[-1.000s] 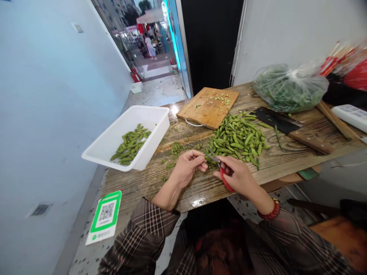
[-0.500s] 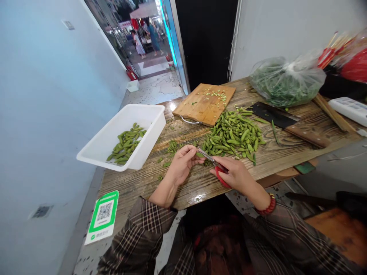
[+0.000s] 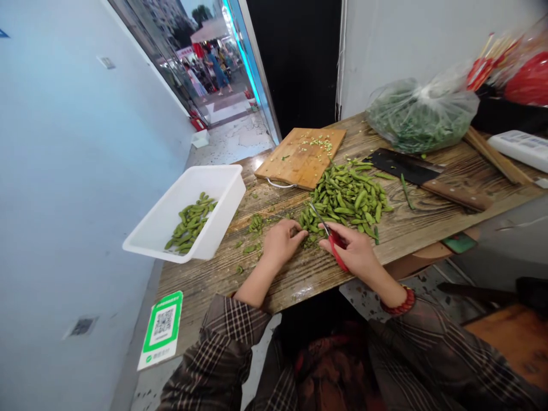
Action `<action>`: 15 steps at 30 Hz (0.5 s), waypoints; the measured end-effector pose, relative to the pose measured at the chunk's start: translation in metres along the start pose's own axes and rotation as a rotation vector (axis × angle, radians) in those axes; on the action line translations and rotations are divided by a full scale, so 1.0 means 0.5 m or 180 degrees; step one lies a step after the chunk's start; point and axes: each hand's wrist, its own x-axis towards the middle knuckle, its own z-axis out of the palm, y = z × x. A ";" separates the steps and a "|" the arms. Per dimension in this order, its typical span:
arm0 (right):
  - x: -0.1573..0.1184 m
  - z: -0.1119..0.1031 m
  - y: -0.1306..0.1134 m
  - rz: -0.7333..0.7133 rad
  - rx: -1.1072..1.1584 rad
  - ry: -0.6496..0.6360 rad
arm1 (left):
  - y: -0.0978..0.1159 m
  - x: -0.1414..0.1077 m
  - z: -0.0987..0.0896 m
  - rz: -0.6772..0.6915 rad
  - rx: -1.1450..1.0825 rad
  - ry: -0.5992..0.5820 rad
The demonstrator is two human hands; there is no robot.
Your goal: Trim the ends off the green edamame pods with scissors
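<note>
Red-handled scissors (image 3: 338, 251) are in my right hand (image 3: 357, 251), their slim blades pointing up and left over the edamame pods. My left hand (image 3: 280, 242) is low at the near-left edge of the pod pile (image 3: 349, 194), back of the hand up. Its thumb and fingers curl together, and what they pinch, if anything, is hidden. Small trimmed bits (image 3: 256, 222) of pod lie on the wooden table just beyond the left hand. To the left, a white plastic tub (image 3: 222, 228) holds a smaller heap of green pods (image 3: 192, 220).
A cutting board (image 3: 299, 160) with chopped bits lies behind the pile. Right of it are a cleaver (image 3: 405, 165) and a tied plastic bag of greens (image 3: 423, 117). A green QR-code card (image 3: 162, 325) sits at the table's left end. People (image 3: 218, 71) stand outside the doorway.
My left hand has turned palm down and moved right to the pile's edge. The scissors have come away from the left fingers, blades now pointing more upward. The view has shifted slightly.
</note>
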 end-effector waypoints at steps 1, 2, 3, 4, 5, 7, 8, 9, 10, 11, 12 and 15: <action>0.000 0.000 -0.001 -0.0049 -0.0030 0.0000 | 0.002 0.001 0.003 0.0039 0.0168 0.0002; 0.000 -0.001 -0.001 -0.0095 -0.0068 -0.0002 | 0.003 0.002 0.005 0.0072 0.0253 -0.0007; 0.000 0.000 -0.001 -0.0133 -0.0107 0.0001 | 0.004 0.002 0.006 0.0098 0.0267 -0.0018; 0.000 0.000 0.000 -0.0163 -0.0136 0.0009 | 0.003 0.003 0.005 0.0119 0.0215 -0.0019; 0.000 0.000 0.002 -0.0186 -0.0148 0.0020 | 0.001 0.003 0.002 0.0125 0.0097 -0.0005; -0.001 0.002 0.004 -0.0229 -0.0132 0.0042 | -0.004 0.002 -0.007 0.0045 -0.0323 0.0044; -0.001 0.002 0.006 -0.0260 -0.0127 0.0056 | -0.007 0.001 -0.012 -0.0042 -0.0606 0.0071; -0.001 0.003 0.006 -0.0295 -0.0137 0.0063 | -0.009 0.000 -0.018 -0.0143 -0.0917 0.0098; -0.002 0.004 0.007 -0.0331 -0.0159 0.0057 | -0.010 -0.002 -0.024 -0.0246 -0.1238 0.0117; -0.002 0.004 0.006 -0.0372 -0.0191 0.0039 | -0.011 -0.004 -0.029 -0.0340 -0.1553 0.0133; -0.002 0.004 0.006 -0.0415 -0.0222 0.0000 | -0.011 -0.007 -0.033 -0.0414 -0.1851 0.0147; -0.003 0.004 0.002 -0.0553 -0.0333 -0.0230 | -0.006 -0.014 -0.038 -0.0530 -0.2492 0.0092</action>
